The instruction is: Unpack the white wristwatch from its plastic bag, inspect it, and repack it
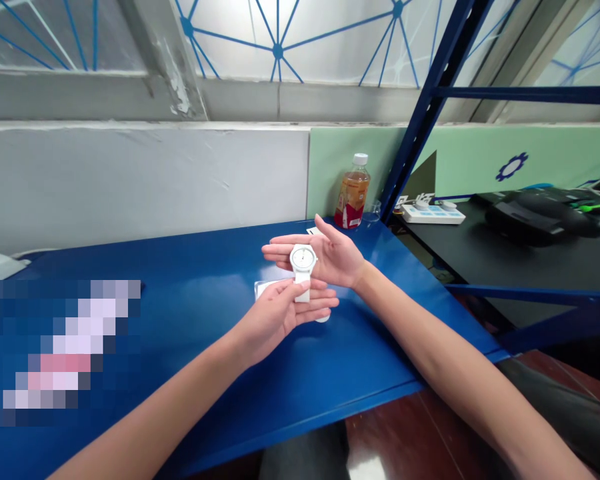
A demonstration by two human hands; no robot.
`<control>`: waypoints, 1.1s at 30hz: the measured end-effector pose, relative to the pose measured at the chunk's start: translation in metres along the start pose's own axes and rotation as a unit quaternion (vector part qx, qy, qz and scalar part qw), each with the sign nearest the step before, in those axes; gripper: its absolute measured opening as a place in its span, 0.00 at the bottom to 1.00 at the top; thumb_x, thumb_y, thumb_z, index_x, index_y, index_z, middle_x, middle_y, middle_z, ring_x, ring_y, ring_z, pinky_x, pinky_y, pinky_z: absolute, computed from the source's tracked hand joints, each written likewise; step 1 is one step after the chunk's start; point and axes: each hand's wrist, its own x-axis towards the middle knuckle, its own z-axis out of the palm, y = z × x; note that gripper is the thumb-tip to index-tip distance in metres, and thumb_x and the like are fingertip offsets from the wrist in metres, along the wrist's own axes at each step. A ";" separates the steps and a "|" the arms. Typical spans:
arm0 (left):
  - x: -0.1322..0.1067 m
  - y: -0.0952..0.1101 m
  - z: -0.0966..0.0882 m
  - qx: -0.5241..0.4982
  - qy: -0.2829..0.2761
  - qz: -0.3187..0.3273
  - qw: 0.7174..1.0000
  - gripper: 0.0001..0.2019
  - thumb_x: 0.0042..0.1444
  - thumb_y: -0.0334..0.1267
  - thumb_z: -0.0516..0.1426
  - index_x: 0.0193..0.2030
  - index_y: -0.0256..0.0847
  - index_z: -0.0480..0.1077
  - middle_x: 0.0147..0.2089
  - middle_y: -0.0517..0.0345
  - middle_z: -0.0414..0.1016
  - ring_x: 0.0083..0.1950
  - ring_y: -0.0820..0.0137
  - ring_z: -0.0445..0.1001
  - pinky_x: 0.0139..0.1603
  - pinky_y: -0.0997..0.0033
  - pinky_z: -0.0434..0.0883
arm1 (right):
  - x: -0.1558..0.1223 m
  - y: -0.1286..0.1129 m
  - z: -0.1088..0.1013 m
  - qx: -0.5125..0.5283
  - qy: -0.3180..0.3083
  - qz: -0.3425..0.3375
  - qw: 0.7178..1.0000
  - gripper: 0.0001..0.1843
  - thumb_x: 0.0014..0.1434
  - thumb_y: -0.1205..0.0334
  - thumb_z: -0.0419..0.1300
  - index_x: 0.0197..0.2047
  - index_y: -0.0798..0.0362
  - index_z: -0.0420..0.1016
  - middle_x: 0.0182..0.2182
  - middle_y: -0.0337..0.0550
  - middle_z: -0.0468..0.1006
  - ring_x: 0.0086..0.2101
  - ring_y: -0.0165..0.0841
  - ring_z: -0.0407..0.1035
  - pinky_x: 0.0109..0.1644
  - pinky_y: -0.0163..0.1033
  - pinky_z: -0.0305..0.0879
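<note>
Watch (pixel 303 259), white case and white strap, held up over the blue tabletop (pixel 195 347), between your two hands and toward the middle of the view. Dial faces up, crown on the right; strap hangs toward you.

Your left hand (pixel 270 319) has the strap: thumb laid on top of it, fingers straight and close together beneath, so the band is pinched between. Your right hand (pixel 341 259) lies palm up, just beyond the left; fingers extended leftward, mostly side by side, thumb sticking out away from you. Case sits over the fingers of that hand; you can't tell from here whether it rests on them or floats just above.

Under and behind your left hand, a clear-edged white item (pixel 263 288) on the tabletop, mostly covered. Small white rounded object (pixel 323 319) peeks out below the left fingertips, too hidden to name. Beyond your right thumb, a bit of white paper (pixel 313 231).

Farther back, near the green panel (pixel 325 157): bottle (pixel 353 200) of amber drink, upright, white cap, red-and-orange label. Small clear object (pixel 374 211) just beside it. Past the blue metal frame (pixel 415 127) on your right, a white power strip (pixel 433 213) on a black desk (pixel 445 247). Left side of your tabletop carries a pixelated patch; contents unreadable.
</note>
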 end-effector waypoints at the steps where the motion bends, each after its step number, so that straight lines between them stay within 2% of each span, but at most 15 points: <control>1: -0.001 0.001 0.000 -0.006 -0.001 -0.001 1.000 0.13 0.67 0.32 0.50 0.43 0.30 0.74 0.46 0.40 0.81 0.50 0.57 0.80 0.54 0.59 0.74 | 0.001 0.001 -0.002 0.002 0.002 0.007 1.000 0.38 0.69 0.43 0.34 0.54 0.66 0.71 0.57 0.61 0.74 0.57 0.41 0.68 0.66 0.47 0.54; 7: -0.001 0.002 0.001 -0.015 0.023 -0.019 0.999 0.13 0.68 0.31 0.48 0.42 0.30 0.74 0.43 0.39 0.82 0.45 0.58 0.82 0.51 0.60 0.76 | 0.000 0.001 0.002 0.022 -0.019 -0.018 0.999 0.40 0.69 0.41 0.32 0.57 0.65 0.69 0.57 0.61 0.73 0.58 0.41 0.68 0.67 0.49 0.52; 15: 0.000 0.003 0.004 -0.006 0.059 -0.025 0.998 0.12 0.69 0.32 0.49 0.42 0.28 0.72 0.40 0.38 0.82 0.42 0.59 0.83 0.46 0.63 0.77 | -0.005 -0.003 0.009 0.008 -0.035 -0.042 0.998 0.40 0.67 0.39 0.33 0.58 0.64 0.68 0.58 0.59 0.72 0.60 0.42 0.65 0.67 0.48 0.52; 20: -0.004 0.002 0.003 -0.054 0.036 -0.053 0.996 0.13 0.69 0.33 0.49 0.44 0.27 0.73 0.41 0.38 0.82 0.43 0.60 0.82 0.49 0.61 0.77 | -0.003 -0.001 0.003 -0.016 -0.003 -0.017 1.000 0.41 0.64 0.35 0.37 0.57 0.61 0.69 0.59 0.60 0.70 0.60 0.44 0.65 0.65 0.50 0.55; 24: -0.005 0.000 -0.001 -0.060 0.011 -0.054 0.997 0.13 0.69 0.35 0.50 0.44 0.28 0.73 0.42 0.38 0.82 0.44 0.59 0.82 0.50 0.60 0.76 | -0.005 -0.001 0.007 -0.025 0.000 -0.002 1.000 0.42 0.63 0.33 0.37 0.56 0.61 0.70 0.61 0.60 0.68 0.61 0.44 0.62 0.65 0.50 0.55; 27: -0.004 -0.001 -0.001 -0.048 0.007 -0.049 0.998 0.13 0.69 0.36 0.51 0.44 0.28 0.73 0.42 0.38 0.82 0.45 0.59 0.82 0.51 0.59 0.75 | -0.006 0.000 0.012 -0.020 -0.009 -0.013 1.000 0.41 0.63 0.34 0.38 0.56 0.60 0.69 0.60 0.59 0.70 0.60 0.44 0.64 0.65 0.50 0.55; 30: -0.004 -0.001 0.001 -0.010 0.030 -0.020 0.999 0.11 0.68 0.36 0.52 0.46 0.29 0.71 0.43 0.38 0.81 0.45 0.57 0.82 0.51 0.58 0.75 | -0.004 0.000 0.010 -0.030 -0.010 -0.035 0.999 0.39 0.64 0.35 0.39 0.55 0.60 0.70 0.58 0.57 0.73 0.59 0.44 0.66 0.65 0.51 0.56; 33: -0.005 0.002 0.002 0.053 0.075 0.051 0.994 0.13 0.67 0.40 0.54 0.50 0.30 0.69 0.42 0.40 0.82 0.43 0.58 0.82 0.50 0.58 0.75 | 0.002 -0.001 -0.002 -0.072 0.052 -0.101 0.991 0.32 0.65 0.39 0.43 0.53 0.56 0.73 0.54 0.53 0.77 0.57 0.42 0.68 0.63 0.50 0.59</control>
